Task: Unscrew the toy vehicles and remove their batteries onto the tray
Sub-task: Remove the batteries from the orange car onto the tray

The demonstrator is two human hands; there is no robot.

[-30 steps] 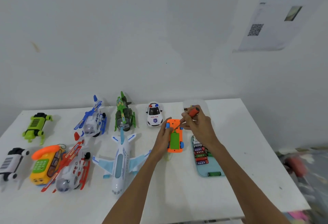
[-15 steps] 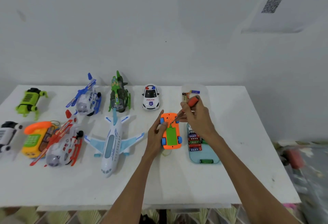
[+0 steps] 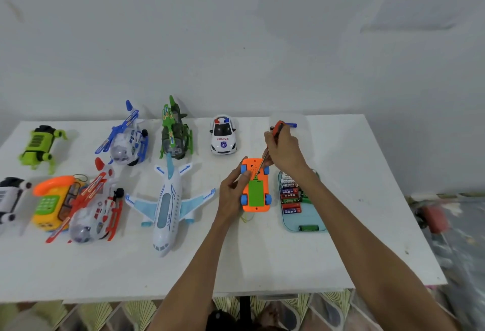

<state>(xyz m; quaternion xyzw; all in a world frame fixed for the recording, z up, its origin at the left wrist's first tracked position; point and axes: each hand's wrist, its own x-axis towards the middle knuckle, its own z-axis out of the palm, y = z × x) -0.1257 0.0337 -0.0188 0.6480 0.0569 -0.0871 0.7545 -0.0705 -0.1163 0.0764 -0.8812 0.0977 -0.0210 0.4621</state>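
Note:
An orange toy car (image 3: 256, 186) lies upside down on the white table (image 3: 262, 257), showing blue wheels and a green battery cover. My left hand (image 3: 232, 194) grips its left side. My right hand (image 3: 284, 151) holds an orange-handled screwdriver (image 3: 277, 128), whose tip rests on the car's underside just above the green cover. To the right lies a light blue tray (image 3: 305, 219) with several batteries (image 3: 290, 194) in a row and a green one near its front edge.
Other toys stand to the left: a police car (image 3: 223, 135), a white airplane (image 3: 168, 204), a green helicopter (image 3: 175, 132), a blue helicopter (image 3: 126, 139), a red helicopter (image 3: 91, 207), a toy phone (image 3: 51, 199) and a green robot dog (image 3: 39, 147). The wall is close behind.
The camera has tilted down, so the table sits higher in view. Both hands stay on the orange car, and the screwdriver tip has come down onto its underside.

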